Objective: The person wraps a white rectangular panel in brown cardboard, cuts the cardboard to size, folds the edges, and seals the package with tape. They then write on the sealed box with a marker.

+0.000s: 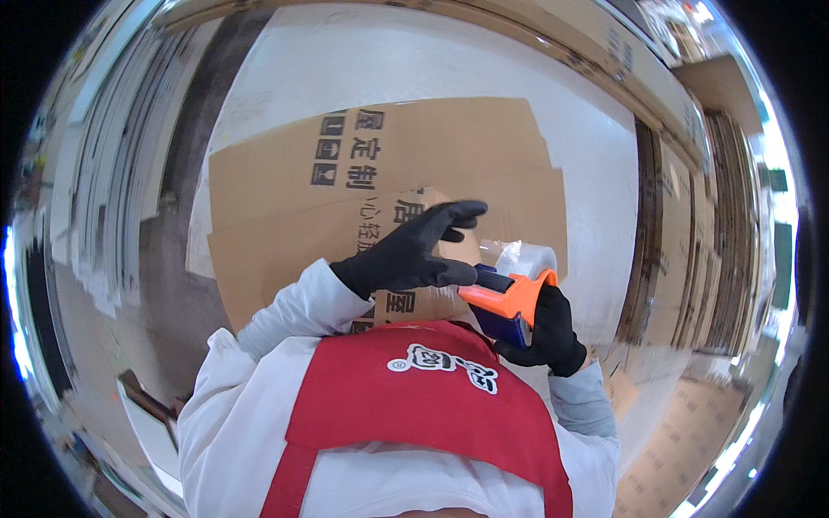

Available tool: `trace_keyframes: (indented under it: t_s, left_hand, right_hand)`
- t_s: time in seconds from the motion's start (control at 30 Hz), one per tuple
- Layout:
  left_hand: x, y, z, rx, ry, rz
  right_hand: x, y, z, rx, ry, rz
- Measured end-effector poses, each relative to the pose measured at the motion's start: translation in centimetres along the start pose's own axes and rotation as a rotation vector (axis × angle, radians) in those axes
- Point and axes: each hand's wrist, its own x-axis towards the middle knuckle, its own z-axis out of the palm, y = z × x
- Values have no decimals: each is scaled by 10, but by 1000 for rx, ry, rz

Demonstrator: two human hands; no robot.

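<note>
My right hand (pixel 550 330), in a black glove, grips an orange and blue packing tape dispenser (pixel 502 301) loaded with a roll of clear tape (pixel 528 259). Also gloved in black, my left hand (pixel 414 249) is spread with thumb and fingers apart. Its thumb tip is at the dispenser's front end; whether it touches cannot be told. Under both hands lies a flattened brown cardboard piece (pixel 278 252) with printed characters and handling symbols. A rounded tan cardboard part (pixel 460 243) shows behind my left fingers; its shape is partly hidden.
The cardboard rests on a white tabletop (pixel 401 52). Long cardboard boxes (pixel 647 84) line its far right edge, and stacked flat cartons (pixel 725 233) stand to the right. Stacked long panels (pixel 123 149) are at the left. A patterned cardboard sheet (pixel 686 447) lies at lower right.
</note>
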Motion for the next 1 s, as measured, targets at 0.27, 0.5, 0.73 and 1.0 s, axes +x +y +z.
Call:
trace_keyframes:
  t_s: [0.27,0.5,0.73,1.0]
  left_hand:
    - [-11,4,-33,-266,150,-265]
    - [-55,-38,-31,259,914,-175]
    - [-191,-117,-119,922,1692,-255]
    - [-197,-123,-154,1134,1735,-355]
  right_hand:
    - [61,33,6,195,-255,-88]
    - [138,51,-5,459,-1095,662]
    - [205,97,7,310,-1194,616]
    - [274,67,40,360,-1111,828]
